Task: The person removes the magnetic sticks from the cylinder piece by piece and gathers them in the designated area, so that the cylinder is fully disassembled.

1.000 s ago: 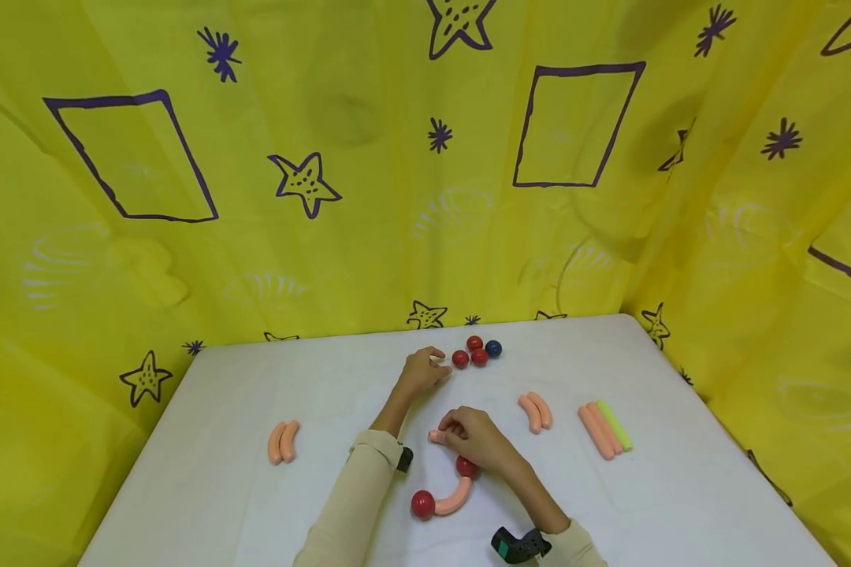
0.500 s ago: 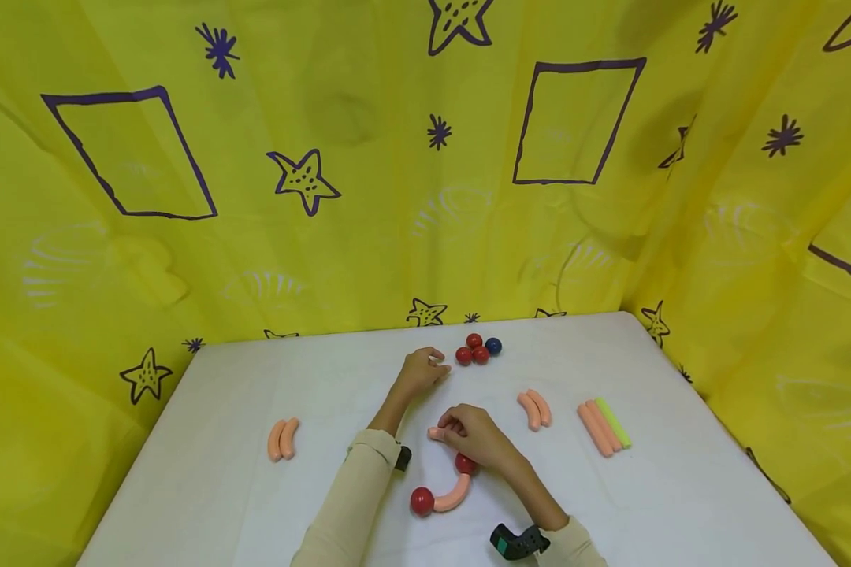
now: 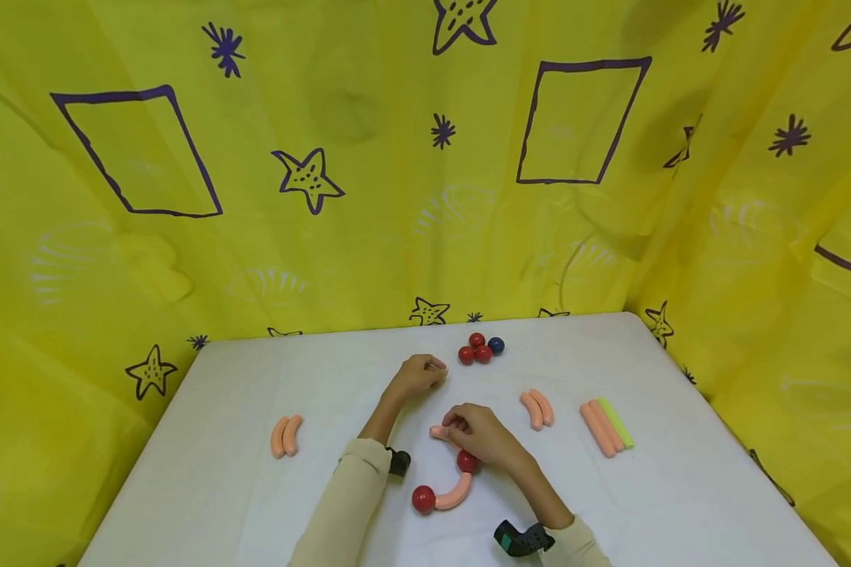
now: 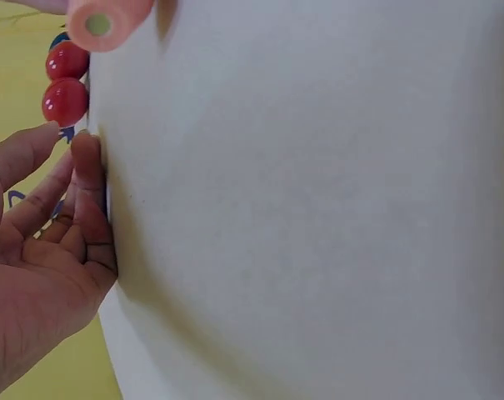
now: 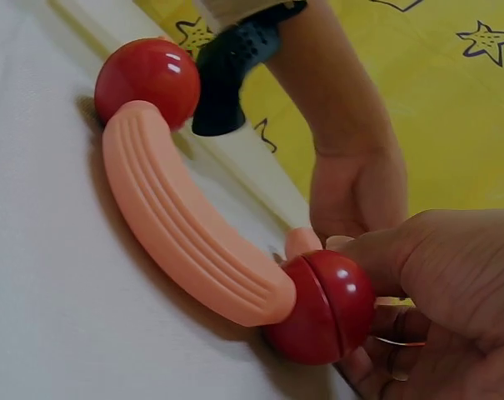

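In the head view my right hand (image 3: 484, 433) pinches a short-looking pink piece (image 3: 437, 431) between thumb and fingers; part of it is hidden. Beside that hand is a red ball (image 3: 467, 461), joined by a curved pink tube (image 3: 454, 493) to a second red ball (image 3: 424, 499). The right wrist view shows this grooved curved tube (image 5: 193, 225) between both balls. My left hand (image 3: 418, 376) holds nothing, its fingers loosely bent, just left of several red balls (image 3: 466, 355). In the left wrist view, its thumb and fingers (image 4: 87, 162) stand apart near two red balls (image 4: 66, 102).
A blue ball (image 3: 496, 345) touches the red cluster at the table's back. Two curved pink tubes (image 3: 536, 409) lie right, two more (image 3: 286, 436) left. Straight pink tubes (image 3: 600, 428) and a green one (image 3: 616, 423) lie far right. A yellow curtain (image 3: 369, 236) surrounds the white table (image 3: 681, 488).
The nearest red ball has shifted slightly right, closer to the others. My left hand has drawn back a little from the balls. My right hand keeps its place and its pinch.
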The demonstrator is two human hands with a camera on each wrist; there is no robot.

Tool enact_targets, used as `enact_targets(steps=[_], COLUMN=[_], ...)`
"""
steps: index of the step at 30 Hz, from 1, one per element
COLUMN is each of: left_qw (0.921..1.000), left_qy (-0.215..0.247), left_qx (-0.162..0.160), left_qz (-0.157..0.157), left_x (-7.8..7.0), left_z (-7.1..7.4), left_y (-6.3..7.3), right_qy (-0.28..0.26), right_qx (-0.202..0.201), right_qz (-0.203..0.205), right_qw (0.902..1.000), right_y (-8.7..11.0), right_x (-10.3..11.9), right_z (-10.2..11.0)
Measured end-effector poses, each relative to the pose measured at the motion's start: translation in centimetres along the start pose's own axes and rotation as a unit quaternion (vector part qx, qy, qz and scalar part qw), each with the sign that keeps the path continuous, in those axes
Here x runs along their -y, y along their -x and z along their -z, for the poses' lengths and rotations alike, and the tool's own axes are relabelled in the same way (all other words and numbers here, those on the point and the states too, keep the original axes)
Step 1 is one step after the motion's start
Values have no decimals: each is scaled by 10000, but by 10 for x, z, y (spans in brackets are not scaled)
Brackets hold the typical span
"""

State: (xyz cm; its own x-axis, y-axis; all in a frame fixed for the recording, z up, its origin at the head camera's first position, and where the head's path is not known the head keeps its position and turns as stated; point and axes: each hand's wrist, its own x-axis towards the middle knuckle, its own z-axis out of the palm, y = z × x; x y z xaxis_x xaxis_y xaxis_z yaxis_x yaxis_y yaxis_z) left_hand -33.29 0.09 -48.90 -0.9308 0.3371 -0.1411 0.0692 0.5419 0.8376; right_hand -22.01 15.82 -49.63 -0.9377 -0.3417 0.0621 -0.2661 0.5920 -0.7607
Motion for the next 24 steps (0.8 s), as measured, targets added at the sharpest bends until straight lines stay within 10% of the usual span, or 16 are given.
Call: enact_targets(steps=[15,24], left_qw=[9825,9759], left_qy=[-2,-832], left_qx=[1784,1640], left_qz=[-530,-1176], left_x=[10,8], left_z=[14,12], left_y=[45,66], right_qy=[123,266], right_qx=[1002,1752], right_qz=[-215,-638], right_qw=[9947,9821], right_y=[14,22], right_x=[4,18], right_z=[28,39])
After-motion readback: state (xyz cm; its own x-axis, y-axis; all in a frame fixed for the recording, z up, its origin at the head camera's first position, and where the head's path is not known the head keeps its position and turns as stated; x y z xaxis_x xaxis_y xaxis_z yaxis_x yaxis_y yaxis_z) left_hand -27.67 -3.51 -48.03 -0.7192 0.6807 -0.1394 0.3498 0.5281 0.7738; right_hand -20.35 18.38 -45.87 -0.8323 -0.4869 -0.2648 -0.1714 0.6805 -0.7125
